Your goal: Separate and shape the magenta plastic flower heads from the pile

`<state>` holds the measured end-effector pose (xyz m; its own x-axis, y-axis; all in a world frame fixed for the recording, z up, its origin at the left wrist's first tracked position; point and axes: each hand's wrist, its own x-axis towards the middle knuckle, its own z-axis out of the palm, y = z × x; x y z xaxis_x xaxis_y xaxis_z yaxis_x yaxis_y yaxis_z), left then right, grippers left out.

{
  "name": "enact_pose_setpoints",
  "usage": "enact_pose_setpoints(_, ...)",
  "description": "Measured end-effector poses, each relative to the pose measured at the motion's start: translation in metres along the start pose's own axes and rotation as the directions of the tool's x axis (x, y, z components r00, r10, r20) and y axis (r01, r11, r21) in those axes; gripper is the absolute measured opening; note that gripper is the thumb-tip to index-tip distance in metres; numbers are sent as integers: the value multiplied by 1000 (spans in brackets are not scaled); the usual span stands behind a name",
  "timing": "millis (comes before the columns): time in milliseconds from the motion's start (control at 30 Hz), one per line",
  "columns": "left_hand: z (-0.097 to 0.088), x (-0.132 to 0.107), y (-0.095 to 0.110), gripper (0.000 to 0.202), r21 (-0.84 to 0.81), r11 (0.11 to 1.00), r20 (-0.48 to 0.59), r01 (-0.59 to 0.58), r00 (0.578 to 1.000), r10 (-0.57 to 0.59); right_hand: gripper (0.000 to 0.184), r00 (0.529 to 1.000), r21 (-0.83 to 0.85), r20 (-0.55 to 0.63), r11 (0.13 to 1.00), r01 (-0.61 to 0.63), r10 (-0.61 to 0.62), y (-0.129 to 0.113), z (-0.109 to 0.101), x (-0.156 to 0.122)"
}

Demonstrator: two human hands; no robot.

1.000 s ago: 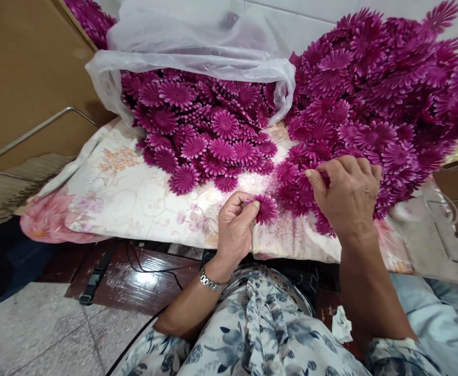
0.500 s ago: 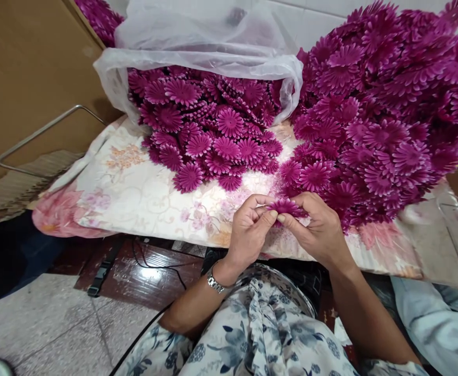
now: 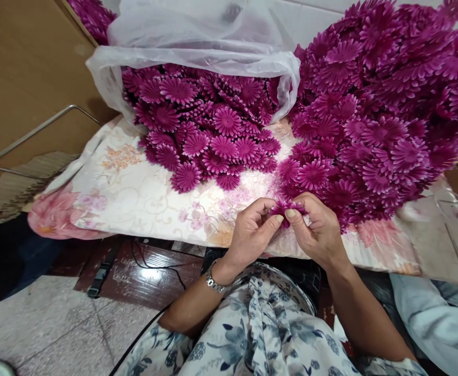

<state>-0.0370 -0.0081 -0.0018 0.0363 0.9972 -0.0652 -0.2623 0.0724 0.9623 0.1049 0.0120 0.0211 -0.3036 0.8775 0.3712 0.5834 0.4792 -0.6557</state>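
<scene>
Between my two hands, just above the table's front edge, is a magenta artificial flower head (image 3: 286, 207). My left hand (image 3: 255, 230) is closed on its left side, thumb on top. From the right, my right hand (image 3: 318, 230) pinches the same flower head, its thumb tip close to the left one. The fingers hide much of the petals. Beyond my left hand a loose pile of flower heads (image 3: 227, 121) spills from a clear plastic bag (image 3: 197, 56). Past my right hand rises a larger heap of similar flower heads (image 3: 381, 136).
A floral cloth (image 3: 134, 203) covers the table. At the left stands a brown cardboard box (image 3: 25, 68), with a bent metal bar (image 3: 36, 134) in front of it. A person's leg in light trousers (image 3: 424, 308) is at the lower right. A dark cable (image 3: 142, 334) runs beside my left arm.
My thumbs have drawn closer together over the flower head, and its petals look more folded and bunched. The view has shifted slightly.
</scene>
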Motion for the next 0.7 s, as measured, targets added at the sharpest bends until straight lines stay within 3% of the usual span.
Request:
enact_pose_setpoints(333, -1, 1, -5, 20, -153, 987, -29, -49, 999, 45, 31, 1000, 2, -12, 1000, 22, -22, -1, 3, 5)
enact_pose_setpoints(467, -5, 0, 0, 25, -74, 995, -34, -72, 997, 69, 33, 1000, 56, 24, 998, -20, 19, -1, 2, 6)
enact_pose_setpoints(600, -4, 3, 1, 20, -146, 989, 8, -10, 1000, 12, 30, 987, 234, 100, 961, -148, 128, -1, 3, 3)
enact_pose_setpoints(700, 0, 5, 0, 23, -251, 968, -66, 22, 997, -39, 24, 947, 428, 237, 852, -302, 217, 2, 3, 0)
